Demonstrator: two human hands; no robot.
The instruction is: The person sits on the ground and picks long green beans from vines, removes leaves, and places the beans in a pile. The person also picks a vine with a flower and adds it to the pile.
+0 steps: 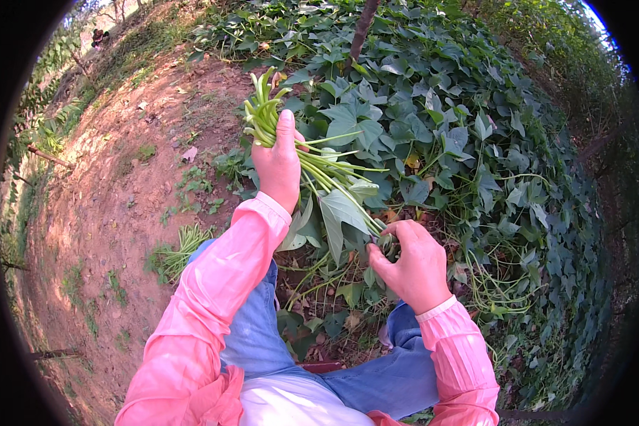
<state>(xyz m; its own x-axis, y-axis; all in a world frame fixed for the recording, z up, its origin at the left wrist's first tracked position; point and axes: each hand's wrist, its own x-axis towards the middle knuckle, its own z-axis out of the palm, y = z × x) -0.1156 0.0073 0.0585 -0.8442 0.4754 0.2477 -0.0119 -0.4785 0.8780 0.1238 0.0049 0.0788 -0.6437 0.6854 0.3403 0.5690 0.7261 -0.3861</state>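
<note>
My left hand (278, 165) is wrapped around a bundle of green leaf stalks (266, 114), thumb pointing up along it. The thick cut ends stick out above the fist, while thinner stalk ends fan out to the right. A few lobed leaves (342, 214) hang beneath the bundle. Lower and to the right, my right hand (412, 261) pinches the far tips of several long stalks (351, 199) between thumb and forefinger. What exactly sits between those fingertips is partly hidden by the fingers. Both hands are above the vines in front of my knees.
Dense sweet potato vines (447, 117) spread ahead and to the right, with a thin trunk (363, 32) rising among them. A pile of picked stalks (186, 251) lies on the bare soil (101, 213) at left. Loose stripped stems (492, 290) rest on the vines at right.
</note>
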